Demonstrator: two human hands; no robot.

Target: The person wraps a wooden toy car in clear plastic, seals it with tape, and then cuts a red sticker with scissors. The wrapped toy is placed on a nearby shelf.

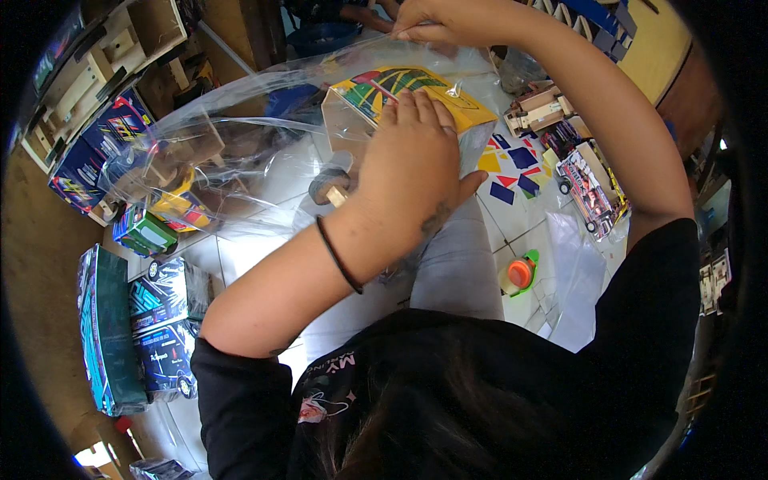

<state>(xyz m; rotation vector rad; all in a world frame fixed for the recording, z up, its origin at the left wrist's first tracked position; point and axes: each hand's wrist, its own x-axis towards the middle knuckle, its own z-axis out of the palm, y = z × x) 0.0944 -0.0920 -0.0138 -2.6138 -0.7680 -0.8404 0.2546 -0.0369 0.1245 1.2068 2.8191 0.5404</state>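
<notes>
A yellow toy truck (472,110) with green and red patterns and an open wooden end lies across my lap, one dark wheel (328,182) showing below. My left hand (416,148) rests on its printed side, fingers stretched out and thumb apart. Clear plastic film (264,140) spreads over and around the truck, trailing off to the left in loose folds. At the top, my right hand (448,22) is raised beyond the truck with its fingers pinched on the far edge of the film.
Dark wrapped toy trucks (164,336) stand at left, below wooden truck bodies (96,80). Coloured sticker pieces (512,164), a white toy truck (588,188), an orange tape roll (520,274) and plastic sheets (576,272) lie at right. Another person's arm (364,16) shows beyond a blue basin (324,38).
</notes>
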